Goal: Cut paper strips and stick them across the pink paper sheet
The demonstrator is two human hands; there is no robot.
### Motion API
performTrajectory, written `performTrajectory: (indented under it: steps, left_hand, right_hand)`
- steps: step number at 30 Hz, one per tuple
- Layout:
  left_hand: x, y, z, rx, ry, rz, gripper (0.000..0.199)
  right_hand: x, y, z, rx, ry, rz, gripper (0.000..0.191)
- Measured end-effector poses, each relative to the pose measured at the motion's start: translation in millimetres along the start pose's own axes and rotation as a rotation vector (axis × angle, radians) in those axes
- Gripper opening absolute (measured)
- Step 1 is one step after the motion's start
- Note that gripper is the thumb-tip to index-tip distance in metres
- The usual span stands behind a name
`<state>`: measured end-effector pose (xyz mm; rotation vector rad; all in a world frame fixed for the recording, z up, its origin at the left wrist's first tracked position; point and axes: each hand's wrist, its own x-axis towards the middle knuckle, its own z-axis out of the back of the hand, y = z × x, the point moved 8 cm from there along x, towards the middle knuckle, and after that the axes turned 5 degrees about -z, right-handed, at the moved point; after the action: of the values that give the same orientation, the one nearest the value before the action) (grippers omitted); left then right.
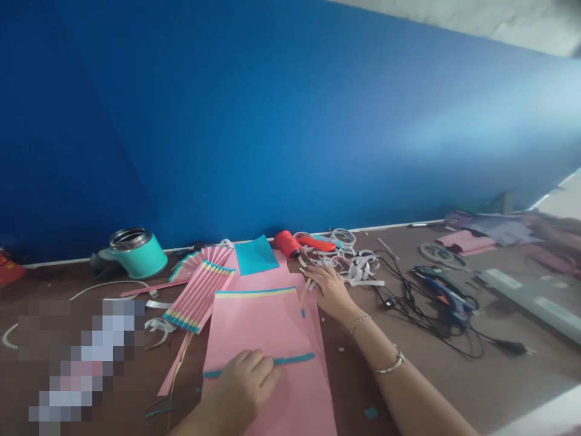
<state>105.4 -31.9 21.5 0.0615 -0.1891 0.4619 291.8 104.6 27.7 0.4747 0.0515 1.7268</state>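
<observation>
A sheet of pink paper [258, 321] lies before me, edged at the top with blue and cream bands. My left hand [249, 381] rests low on it, its fingers curled over a blue paper strip [295, 360] that shows on both sides. The fingertips are partly hidden. Further up, my right hand [329, 293] reaches past the sheet's right edge with fingers stretched out. Beside those fingers lies a thin cream strip with a blue end [303, 313]. Just beyond are a red thread spool [287, 244] and tangled white strips [363, 266].
Pleated pink paper [200, 293] and a blue paper square [256, 255] lie behind the sheet. A turquoise mug [140, 257] stands back left. On the right are a blue glue gun [447, 297], black cables [411, 312] and a pale bar [531, 303]. A blue wall rises behind.
</observation>
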Motion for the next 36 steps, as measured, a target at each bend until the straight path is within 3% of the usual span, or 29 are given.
performTrajectory:
  steps: [9,13,15,17,20,21,23,27,32,36]
  left_hand:
    - [6,-18,5.6,-0.026,0.043,-0.051,0.018]
    - [4,-14,10.7,-0.176,-0.051,-0.028,0.033]
    - [1,7,19.5,-0.332,-0.136,0.108,0.037]
    - [-6,40,27.6,-0.517,-0.200,0.345,0.031]
    - [-25,89,38.7,-0.744,-0.279,0.736,0.019]
    - [-29,99,41.3,-0.840,-0.287,0.804,0.018]
    - [-34,112,48.2,-0.989,-0.298,0.858,0.022]
    - [-43,119,54.6,-1.187,-0.256,0.903,0.040]
    - [-47,117,58.6,-1.278,-0.230,0.801,0.055]
    - [-54,114,46.3,-1.284,-0.186,0.811,0.060]
  right_hand:
    - [0,9,2,-0.003,0.029,-0.004,0.021]
    - [1,2,9,0.012,-0.037,-0.077,0.019]
    - [1,-9,16,0.056,-0.134,-0.159,0.023]
    - [1,-20,23,0.164,-0.214,-0.228,0.028]
    - [3,-27,23,0.410,-0.200,-0.327,0.028]
    - [3,-25,22,0.484,-0.161,-0.356,0.028]
    - [3,-10,17,0.586,-0.044,-0.380,0.026]
    - [-3,49,4,0.659,0.278,-0.273,0.026]
    - [-13,102,-11,0.785,0.411,-0.199,0.022]
    - [-21,116,-25,0.755,0.422,-0.214,0.022]
